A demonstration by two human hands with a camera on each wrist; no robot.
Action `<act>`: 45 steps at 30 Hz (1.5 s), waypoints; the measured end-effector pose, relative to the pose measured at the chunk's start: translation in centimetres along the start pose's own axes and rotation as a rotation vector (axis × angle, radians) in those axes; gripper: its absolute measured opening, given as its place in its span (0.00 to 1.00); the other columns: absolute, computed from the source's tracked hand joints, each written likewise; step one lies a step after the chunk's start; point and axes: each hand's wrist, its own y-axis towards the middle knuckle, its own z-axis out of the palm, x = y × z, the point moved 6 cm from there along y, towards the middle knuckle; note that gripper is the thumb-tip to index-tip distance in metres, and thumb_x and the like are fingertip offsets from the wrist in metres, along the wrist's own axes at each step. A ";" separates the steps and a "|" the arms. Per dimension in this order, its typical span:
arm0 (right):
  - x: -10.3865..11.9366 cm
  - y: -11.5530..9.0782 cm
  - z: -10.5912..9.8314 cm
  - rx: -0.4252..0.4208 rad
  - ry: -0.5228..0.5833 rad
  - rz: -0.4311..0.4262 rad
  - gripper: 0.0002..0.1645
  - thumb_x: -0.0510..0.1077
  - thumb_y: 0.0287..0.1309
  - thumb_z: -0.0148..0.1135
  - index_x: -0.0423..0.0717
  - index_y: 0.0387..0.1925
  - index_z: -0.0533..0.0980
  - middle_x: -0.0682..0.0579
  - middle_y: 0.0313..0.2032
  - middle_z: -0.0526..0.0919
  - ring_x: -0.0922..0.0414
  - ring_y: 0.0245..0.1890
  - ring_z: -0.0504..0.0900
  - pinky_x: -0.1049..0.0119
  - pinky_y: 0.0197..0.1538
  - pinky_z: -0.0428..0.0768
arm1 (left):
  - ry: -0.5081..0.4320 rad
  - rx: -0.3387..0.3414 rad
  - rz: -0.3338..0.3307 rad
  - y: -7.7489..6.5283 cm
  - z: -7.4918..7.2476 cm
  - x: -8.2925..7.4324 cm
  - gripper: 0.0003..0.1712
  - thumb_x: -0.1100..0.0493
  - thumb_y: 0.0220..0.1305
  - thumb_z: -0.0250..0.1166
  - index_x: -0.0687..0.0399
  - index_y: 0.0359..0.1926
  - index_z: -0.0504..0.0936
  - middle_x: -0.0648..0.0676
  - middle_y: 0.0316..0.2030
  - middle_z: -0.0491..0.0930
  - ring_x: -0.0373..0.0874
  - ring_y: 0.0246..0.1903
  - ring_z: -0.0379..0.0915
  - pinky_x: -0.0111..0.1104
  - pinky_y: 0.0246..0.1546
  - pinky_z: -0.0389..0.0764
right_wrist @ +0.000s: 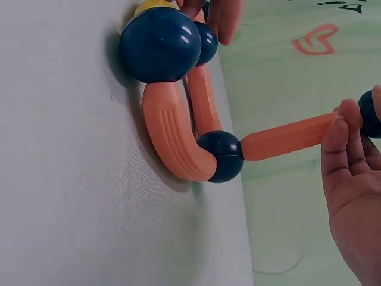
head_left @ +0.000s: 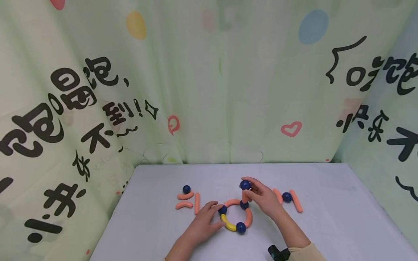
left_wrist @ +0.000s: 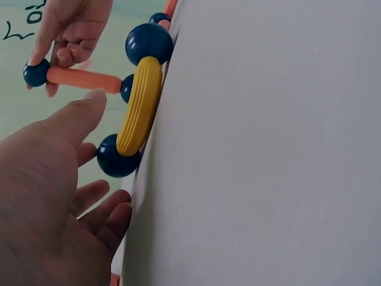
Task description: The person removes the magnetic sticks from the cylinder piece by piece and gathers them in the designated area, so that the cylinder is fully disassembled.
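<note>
A ring lies on the table, made of three blue balls, two curved orange rods [head_left: 249,217] and a ribbed curved yellow rod [left_wrist: 141,107]. From its far-right blue ball [right_wrist: 221,156] a straight orange rod [right_wrist: 289,136] stands upright, topped by another blue ball [head_left: 245,185]. My right hand [head_left: 262,197] grips that top ball, with fingertips also against the rod's upper end. At the ring's left side, my left hand [head_left: 205,222] has its fingers loosely spread beside the left blue ball [left_wrist: 118,156]; one fingertip appears to touch it. The left thumb is near the yellow rod.
Left of the ring lie a blue ball [head_left: 186,189], two curved orange rods [head_left: 184,205] and a straight orange rod [head_left: 197,203]. At right, a blue ball [head_left: 287,197] sits between orange rods [head_left: 296,201]. A black device [head_left: 278,253] is by the right sleeve. Printed curtains surround the white table [head_left: 147,239].
</note>
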 end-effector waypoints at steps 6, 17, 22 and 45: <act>0.1 0.0 -0.1 -0.011 -0.005 -0.013 0.26 0.55 0.66 0.61 0.65 0.64 0.70 0.49 0.45 0.84 0.57 0.37 0.81 0.58 0.49 0.81 | 0.076 -0.042 0.058 0.1 1.0 0.0 0.44 0.27 0.54 0.64 0.35 0.69 0.69 0.48 0.68 0.68 0.49 0.66 0.66 0.47 0.64 0.72; 0.1 0.4 0.0 -0.001 0.052 -0.084 0.26 0.54 0.71 0.54 0.53 0.67 0.67 0.46 0.52 0.84 0.57 0.33 0.82 0.69 0.43 0.82 | 0.124 -0.095 0.057 0.4 1.4 0.0 0.40 0.31 0.57 0.66 0.36 0.68 0.68 0.46 0.65 0.72 0.45 0.63 0.68 0.43 0.64 0.73; 0.2 0.4 -0.1 -0.009 0.046 -0.072 0.26 0.54 0.71 0.54 0.56 0.66 0.67 0.46 0.54 0.84 0.56 0.33 0.81 0.66 0.43 0.83 | 0.120 -0.097 0.054 0.3 1.4 -0.1 0.40 0.32 0.57 0.66 0.35 0.68 0.68 0.46 0.65 0.72 0.45 0.63 0.68 0.43 0.64 0.73; -2.2 -0.9 -6.0 -0.134 -0.181 0.003 0.30 0.60 0.63 0.63 0.60 0.64 0.71 0.49 0.45 0.77 0.53 0.37 0.75 0.67 0.33 0.77 | 0.116 -0.103 0.081 0.3 1.5 0.2 0.40 0.31 0.57 0.66 0.34 0.69 0.68 0.46 0.65 0.73 0.45 0.63 0.69 0.43 0.63 0.73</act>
